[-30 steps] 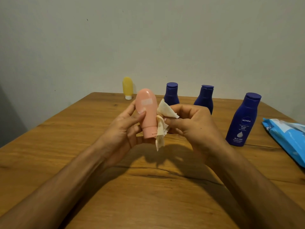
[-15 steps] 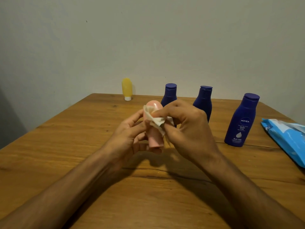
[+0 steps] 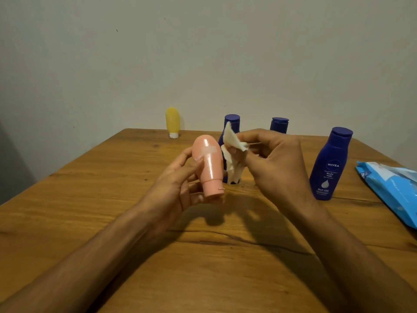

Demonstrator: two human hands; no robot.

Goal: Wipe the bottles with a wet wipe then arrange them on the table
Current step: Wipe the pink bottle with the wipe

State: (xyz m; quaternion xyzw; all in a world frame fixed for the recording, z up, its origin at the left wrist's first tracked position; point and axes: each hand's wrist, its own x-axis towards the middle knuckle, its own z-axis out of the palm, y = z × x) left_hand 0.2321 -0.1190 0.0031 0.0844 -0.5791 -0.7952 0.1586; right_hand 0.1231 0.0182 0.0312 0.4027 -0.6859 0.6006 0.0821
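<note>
My left hand (image 3: 180,181) grips a small pink bottle (image 3: 208,166), cap end down, above the middle of the wooden table (image 3: 112,199). Just right of it, my right hand (image 3: 277,163) pinches a crumpled white wet wipe (image 3: 233,150), which hangs beside the pink bottle without covering it. Three dark blue bottles stand upright behind: one (image 3: 232,122) mostly hidden by the wipe and pink bottle, one (image 3: 279,124) with only its cap showing over my right hand, and a labelled one (image 3: 330,166) at the right. A yellow bottle (image 3: 172,122) stands cap down at the table's far edge.
A blue wet-wipe pack (image 3: 392,188) lies at the table's right edge. A plain grey wall rises right behind the table's far edge. Bare wood stretches along the left side and in front of my forearms.
My right hand has drawn the wipe off the top of the pink bottle and moved right. The left hand has tilted the bottle so its shiny side shows.
</note>
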